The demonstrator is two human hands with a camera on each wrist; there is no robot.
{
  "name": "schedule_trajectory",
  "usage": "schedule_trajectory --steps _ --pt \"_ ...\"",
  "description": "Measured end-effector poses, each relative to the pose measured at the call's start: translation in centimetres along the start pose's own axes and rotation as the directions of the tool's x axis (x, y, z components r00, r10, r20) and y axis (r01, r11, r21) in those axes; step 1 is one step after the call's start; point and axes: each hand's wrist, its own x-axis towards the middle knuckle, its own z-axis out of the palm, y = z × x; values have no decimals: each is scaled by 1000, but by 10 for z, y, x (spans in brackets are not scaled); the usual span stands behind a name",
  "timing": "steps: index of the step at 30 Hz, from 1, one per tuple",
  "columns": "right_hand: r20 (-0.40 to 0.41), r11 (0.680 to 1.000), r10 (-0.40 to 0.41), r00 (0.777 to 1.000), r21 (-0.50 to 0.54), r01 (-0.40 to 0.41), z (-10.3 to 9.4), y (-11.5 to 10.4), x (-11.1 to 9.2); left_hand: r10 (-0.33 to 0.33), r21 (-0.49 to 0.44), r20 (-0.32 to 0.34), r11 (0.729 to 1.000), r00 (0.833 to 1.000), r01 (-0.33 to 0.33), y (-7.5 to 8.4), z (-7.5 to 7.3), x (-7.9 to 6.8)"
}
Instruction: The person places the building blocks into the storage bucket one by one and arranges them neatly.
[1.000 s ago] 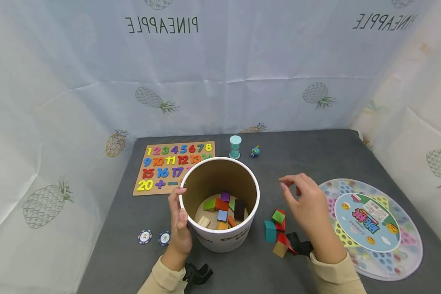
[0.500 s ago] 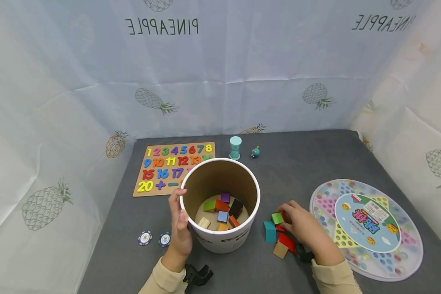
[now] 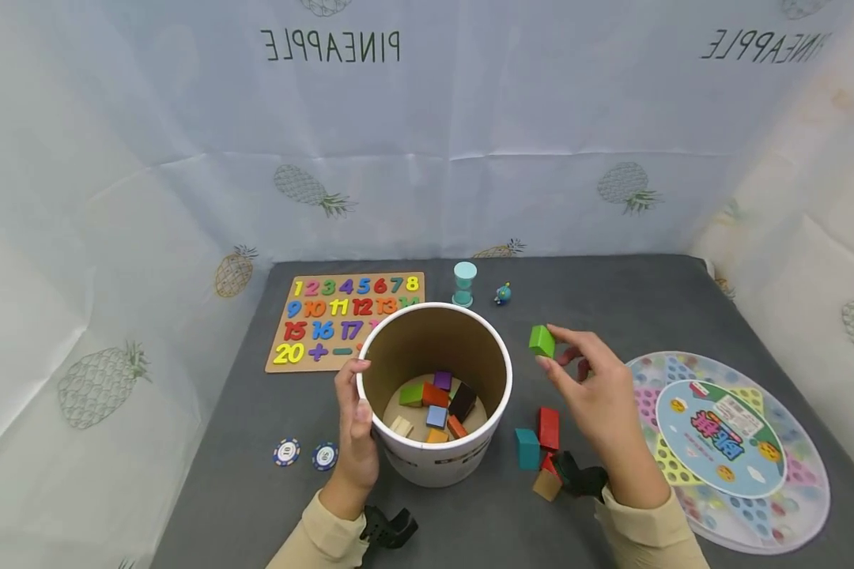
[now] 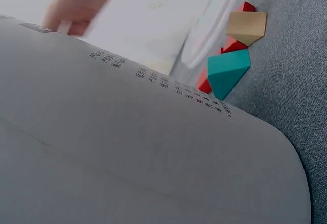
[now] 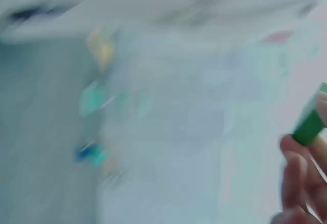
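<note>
In the head view a white paper bucket stands on the grey table, several coloured wooden blocks lying on its bottom. My left hand grips the bucket's left wall, fingertips over the rim and thumb on the near side. Right of the bucket, my right hand pinches a green block between thumb and fingertips, up off the table. Below that hand lie a red block, a teal block and a tan block, plus another red piece partly hidden by the wrist strap.
A number board lies behind the bucket at left. Farther back are a sand timer and a small blue toy. Two poker chips lie at left, and a round game board covers the right side.
My right hand went down to the blocks, took hold of the green block and lifted it upward. The left hand keeps its grip on the bucket. The view has shifted slightly.
</note>
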Motion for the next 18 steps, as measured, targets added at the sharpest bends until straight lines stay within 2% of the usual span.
schedule_trajectory --steps 3,6,9,12,15,18 --pt "-19 991 -114 993 73 116 -2 -28 11 -4 -1 1 1000 1000 4 -1 2 1" --pt "73 981 -191 979 63 186 4 -50 18 -6 -1 0 1000 1000 6 -2 3 1" --pt "179 982 -189 966 15 189 12 -61 21 -10 6 -1 1000 1000 10 -2 3 2" --pt "220 985 -166 961 -10 173 16 -62 21 -13 3 -2 1000 1000 13 -2 2 2" --pt "165 984 -180 970 39 176 15 -55 19 -13 -5 -6 1000 1000 12 -1 2 2" --pt "58 981 -178 982 85 173 12 -40 15 -15 -1 -10 1000 1000 15 0 1 1"
